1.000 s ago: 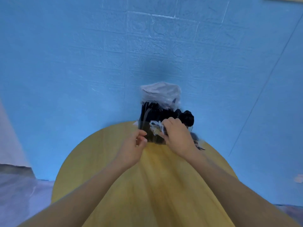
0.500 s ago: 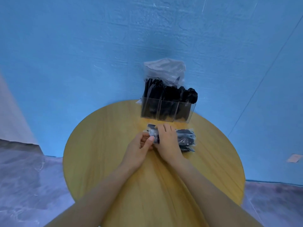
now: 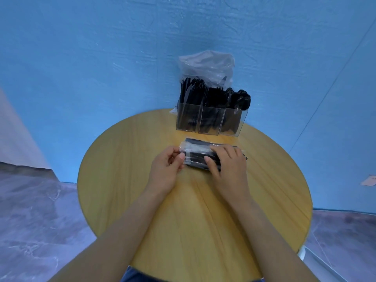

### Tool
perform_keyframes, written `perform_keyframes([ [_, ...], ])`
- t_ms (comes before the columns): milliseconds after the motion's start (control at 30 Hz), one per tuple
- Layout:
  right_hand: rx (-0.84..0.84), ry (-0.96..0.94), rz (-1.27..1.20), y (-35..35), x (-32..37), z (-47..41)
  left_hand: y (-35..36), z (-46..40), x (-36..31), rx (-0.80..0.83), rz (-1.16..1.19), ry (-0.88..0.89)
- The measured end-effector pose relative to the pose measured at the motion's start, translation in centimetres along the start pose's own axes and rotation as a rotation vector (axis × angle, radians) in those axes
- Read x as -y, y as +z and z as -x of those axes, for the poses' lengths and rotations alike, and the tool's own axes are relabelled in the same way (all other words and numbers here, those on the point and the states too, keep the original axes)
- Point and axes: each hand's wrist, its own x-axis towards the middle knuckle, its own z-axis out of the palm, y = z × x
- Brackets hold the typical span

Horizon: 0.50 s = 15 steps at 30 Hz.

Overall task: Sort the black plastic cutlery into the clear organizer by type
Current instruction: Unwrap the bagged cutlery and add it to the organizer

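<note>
A clear three-compartment organizer (image 3: pixel 211 124) stands at the far edge of the round wooden table (image 3: pixel 126 180). It is packed with upright black cutlery: knives on the left, forks in the middle, spoons on the right. Just in front of it lies a clear plastic packet of black cutlery (image 3: pixel 198 151). My left hand (image 3: pixel 165 169) pinches the packet's left end between thumb and fingers. My right hand (image 3: pixel 227 165) lies over the packet's right part, with fingers and thumb curled round it.
A crumpled clear plastic bag (image 3: pixel 207 68) sits behind the organizer against the blue wall (image 3: pixel 101 58). The table's edge curves close on both sides, with grey floor (image 3: pixel 30 210) below. A small paper scrap (image 3: pixel 369 180) lies by the wall at far right.
The camera has tilted down, so the table fills more of the view. The packet came off the organizer's front onto the table, and my hands have spread apart along it.
</note>
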Motion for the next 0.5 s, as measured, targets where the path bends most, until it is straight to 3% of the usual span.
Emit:
perform_keyframes([
  [167, -0.011, -0.053, 0.011, -0.1, -0.1, 0.7, 0.1, 0.3, 0.0, -0.014, -0.158, 0.097],
  [367, 0.180, -0.092, -0.026, -0.4, -0.4, 1.3, 0.1, 0.6, -0.2, 0.090, -0.246, 0.188],
  [500, 0.199, -0.039, -0.010, -0.7, -0.8, 1.3, 0.0, 0.6, 0.2, 0.143, -0.306, 0.185],
])
